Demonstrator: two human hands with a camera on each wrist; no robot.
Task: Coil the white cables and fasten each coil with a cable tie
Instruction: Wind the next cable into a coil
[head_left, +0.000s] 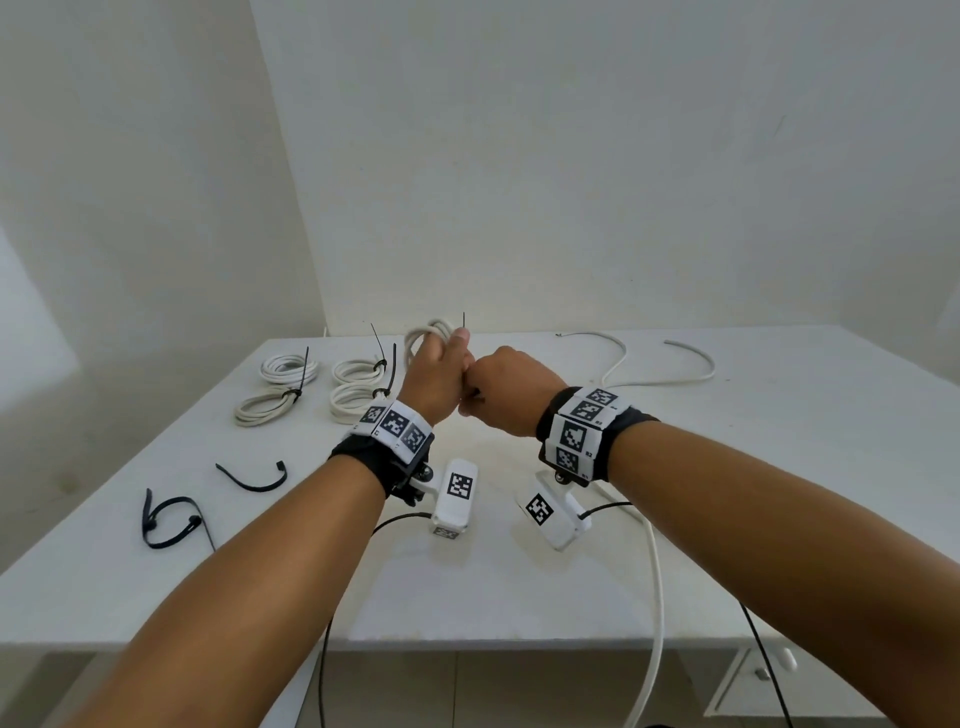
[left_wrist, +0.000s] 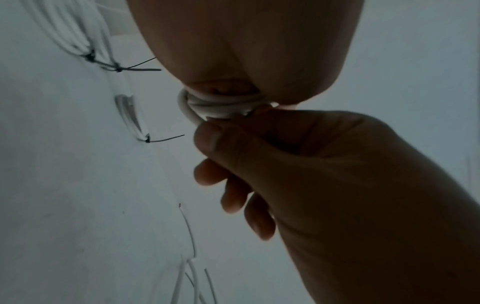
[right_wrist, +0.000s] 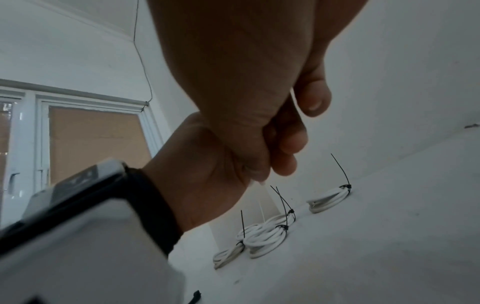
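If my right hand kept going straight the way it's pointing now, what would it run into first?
Almost at once, your left hand: the right hand points left, knuckles already against it and the held coil. The tied coils lie beyond, lower; depth unclear.

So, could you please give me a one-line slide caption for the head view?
Both hands, left hand and right hand, cinch a black cable tie around a white cable coil.
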